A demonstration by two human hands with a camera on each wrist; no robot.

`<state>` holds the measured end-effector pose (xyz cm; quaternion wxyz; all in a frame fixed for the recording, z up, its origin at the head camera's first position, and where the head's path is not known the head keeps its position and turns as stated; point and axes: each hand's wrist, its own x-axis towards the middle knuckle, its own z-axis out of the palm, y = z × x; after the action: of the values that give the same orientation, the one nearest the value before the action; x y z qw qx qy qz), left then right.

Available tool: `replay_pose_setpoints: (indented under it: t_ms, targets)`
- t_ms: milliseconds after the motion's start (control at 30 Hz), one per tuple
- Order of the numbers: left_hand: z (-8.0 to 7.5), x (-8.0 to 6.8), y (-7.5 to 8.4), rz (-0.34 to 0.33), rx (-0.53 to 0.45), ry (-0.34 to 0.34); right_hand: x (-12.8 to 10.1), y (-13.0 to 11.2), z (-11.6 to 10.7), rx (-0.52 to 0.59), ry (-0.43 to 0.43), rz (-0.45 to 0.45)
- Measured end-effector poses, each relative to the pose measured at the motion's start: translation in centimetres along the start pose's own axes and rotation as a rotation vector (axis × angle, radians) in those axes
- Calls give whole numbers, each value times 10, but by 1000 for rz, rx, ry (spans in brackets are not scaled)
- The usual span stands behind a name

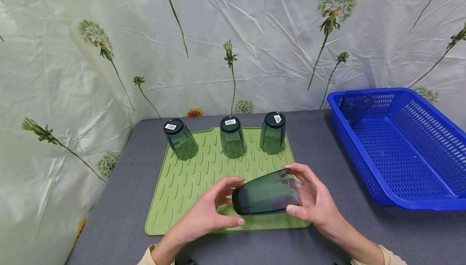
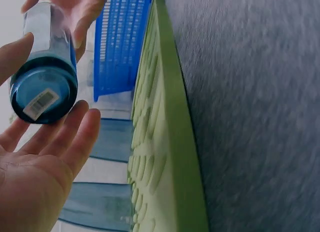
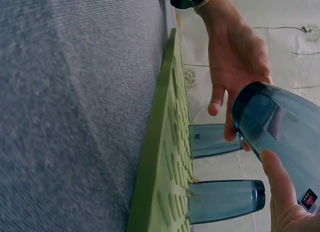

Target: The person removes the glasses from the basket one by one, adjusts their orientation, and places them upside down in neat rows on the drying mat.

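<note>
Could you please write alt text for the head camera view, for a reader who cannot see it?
Two hands, left hand and right hand, hold a dark green glass on its side above a green drying mat. Three matching glasses stand upside down along the mat's far edge, and a blue basket sits to the right.

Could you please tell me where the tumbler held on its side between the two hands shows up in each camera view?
Head: tumbler lies low at centre, above the mat's near edge.
Left wrist: upper left, labelled base toward the camera.
Right wrist: right edge, dark rim leftward.
Shared landmark: the green ribbed mat.
</note>
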<state>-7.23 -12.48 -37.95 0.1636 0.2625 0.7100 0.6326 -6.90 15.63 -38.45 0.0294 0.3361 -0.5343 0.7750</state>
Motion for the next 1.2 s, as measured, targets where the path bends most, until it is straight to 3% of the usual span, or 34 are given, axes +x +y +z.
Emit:
replay_pose_setpoints:
  t_ms: [233,567,733,933,1200]
  targets:
    - [9,-1,-2,-10,-28,-22,-2,0,6,52,-69,56]
    - [7,-6,4,-119,-15,100,-1,1,7,122,-107,94]
    - [5,-6,7,-65,20,106,0,2,3,108,-115,89]
    - [2,-4,9,33,-10,125,2,-1,-1,-22,-138,104]
    - [-3,-3,11,38,-83,141,2,-7,-11,-174,-127,184]
